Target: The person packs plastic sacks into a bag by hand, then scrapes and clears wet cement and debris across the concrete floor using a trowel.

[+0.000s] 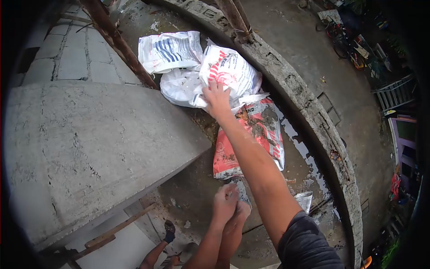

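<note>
My right hand [217,97] reaches forward and lies with its fingers apart on the near edge of a white sack [230,71] with red and blue print. My left hand [225,200] is lower in the view, its fingers loosely bent and nothing visible in them, close to a dusty bare limb. Left of the printed sack lie a crumpled white sack [179,87] and a flat white bag [172,50] with dark blue stripes. Beneath my right forearm is a dirt-smeared red and white sack [226,154], partly covered by that arm.
A broad concrete ledge [103,143] fills the left side. A curved, rough concrete wall [309,105] runs along the right, with a lower yard [345,98] beyond it. Wooden poles [118,42] stand at the back. Near the bottom is a foot in a dark shoe [169,231].
</note>
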The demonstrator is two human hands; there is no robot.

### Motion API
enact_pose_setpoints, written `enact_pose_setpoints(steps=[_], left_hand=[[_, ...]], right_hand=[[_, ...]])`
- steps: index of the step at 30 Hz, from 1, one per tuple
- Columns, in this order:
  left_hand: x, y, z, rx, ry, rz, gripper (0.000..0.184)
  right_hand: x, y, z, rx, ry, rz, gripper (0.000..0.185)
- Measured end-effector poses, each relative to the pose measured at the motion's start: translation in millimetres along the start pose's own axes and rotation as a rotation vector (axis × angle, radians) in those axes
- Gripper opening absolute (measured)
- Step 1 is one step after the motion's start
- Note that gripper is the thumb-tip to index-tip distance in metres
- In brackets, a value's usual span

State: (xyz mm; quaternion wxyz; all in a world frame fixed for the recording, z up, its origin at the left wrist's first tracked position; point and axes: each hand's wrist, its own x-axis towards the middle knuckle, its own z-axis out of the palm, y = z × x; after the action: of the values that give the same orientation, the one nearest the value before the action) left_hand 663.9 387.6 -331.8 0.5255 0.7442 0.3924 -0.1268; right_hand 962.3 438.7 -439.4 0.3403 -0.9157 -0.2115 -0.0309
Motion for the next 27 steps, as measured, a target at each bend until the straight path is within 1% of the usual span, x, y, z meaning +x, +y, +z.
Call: enact_pose_setpoints(steps=[2, 3, 4, 5, 6, 7, 8, 9, 10, 11, 12, 13, 14, 15, 16, 17, 18, 19, 20, 21, 22, 23, 24, 25, 26, 27], left_hand=[[43.5, 26.4, -22.4, -0.031, 0.120, 0.020, 0.023], [72.6, 32.8, -26.3, -0.022, 0.214, 0.077, 0.024], [106.2, 32.8, -27.4, -0.012, 0.306, 0.128, 0.025], [147.2, 28.7, -26.1, 0.020, 0.393, 0.174, 0.026], [186.3, 30.7, -23.0, 0.054, 0.475, 0.219, 0.028], [216.9, 44.1, -20.4, 0.250, 0.566, 0.259, 0.040], [251.1, 50.9, -17.7, 0.428, 0.630, 0.319, 0.049], [281.2, 55.1, -16.7, 0.605, 0.693, 0.375, 0.059], [302.1, 70.7, -17.9, 0.774, 0.658, 0.368, 0.067], [318.5, 82.0, -21.8, 0.950, 0.612, 0.356, 0.076], [339.6, 83.8, -29.9, 1.123, 0.634, 0.419, 0.070], [362.7, 85.0, -39.1, 1.293, 0.657, 0.486, 0.065], [384.8, 81.1, -50.4, 1.303, 0.653, 0.487, 0.065], [406.6, 74.0, -61.8, 1.423, 0.555, 0.615, 0.054], [425.2, 72.8, -68.2, 1.535, 0.452, 0.747, 0.044], [431.4, 81.4, -69.3, 1.541, 0.442, 0.750, 0.044], [426.7, 96.5, -71.5, 1.518, 0.415, 0.791, 0.036], [421.6, 114.4, -73.6, 1.491, 0.385, 0.833, 0.029], [420.0, 136.3, -78.5, 1.452, 0.380, 0.827, 0.035], [430.7, 150.3, -89.4, 1.461, 0.407, 0.818, 0.037], [440.9, 166.3, -100.2, 1.530, 0.423, 0.775, 0.045], [445.9, 185.7, -109.8, 1.628, 0.387, 0.629, 0.053], [466.6, 191.9, -123.2, 1.692, 0.413, 0.569, 0.055], [466.1, 206.9, -127.2, 1.762, 0.341, 0.418, 0.062], [472.2, 213.4, -133.0, 1.864, 0.274, 0.279, 0.067], [484.1, 208.3, -142.9, 1.832, 0.238, 0.267, 0.068]], right_hand=[[-25.3, 27.3, -28.0, 0.155, 0.110, -0.001, 0.036], [-43.7, 32.3, -60.5, 0.177, 0.186, 0.046, 0.035], [-70.3, 49.7, -73.2, 0.159, 0.238, 0.118, 0.030], [-98.9, 68.6, -86.5, 0.238, 0.362, 0.175, 0.024], [-126.7, 76.8, -105.3, 0.257, 0.412, 0.426, 0.017], [-162.1, 96.9, -114.9, 0.526, 0.441, 0.692, 0.015], [-209.5, 133.8, -112.4, 0.600, 0.451, 0.825, 0.022], [-252.0, 160.2, -105.5, 0.634, 0.538, 0.969, 0.024], [-269.7, 164.7, -103.5, 0.718, 0.663, 0.948, 0.023], [-293.4, 179.4, -87.9, 0.745, 0.746, 1.082, 0.013], [-320.0, 191.0, -70.1, 0.744, 0.743, 1.093, 0.013], [-342.6, 203.8, -51.2, 0.928, 0.718, 1.147, 0.009], [-364.2, 214.6, -33.9, 1.115, 0.689, 1.200, 0.008], [-386.7, 227.8, -18.7, 1.119, 0.691, 1.211, 0.008], [-405.4, 243.0, -4.3, 1.153, 0.505, 1.321, 0.009], [-418.5, 249.4, 4.5, 1.175, 0.312, 1.428, 0.012], [-414.4, 242.2, 2.4, 1.173, 0.308, 1.447, 0.012], [-395.8, 229.6, -8.0, 1.099, 0.148, 1.492, 0.010], [-385.5, 222.3, -14.4, 1.022, -0.006, 1.528, 0.008], [-394.3, 224.1, -0.7, 0.991, 0.131, 1.513, 0.006], [-389.7, 217.4, -2.6, 0.981, 0.147, 1.525, 0.006], [-376.2, 201.7, -10.7, 1.093, 0.194, 1.532, 0.009], [-377.4, 193.2, -20.6, 1.198, 0.245, 1.541, 0.013], [-401.4, 203.1, -10.2, 1.318, 0.207, 1.509, 0.021], [-409.1, 199.3, -4.0, 1.308, 0.260, 1.555, 0.026], [-408.5, 191.7, -4.4, 1.295, 0.285, 1.534, 0.027]])
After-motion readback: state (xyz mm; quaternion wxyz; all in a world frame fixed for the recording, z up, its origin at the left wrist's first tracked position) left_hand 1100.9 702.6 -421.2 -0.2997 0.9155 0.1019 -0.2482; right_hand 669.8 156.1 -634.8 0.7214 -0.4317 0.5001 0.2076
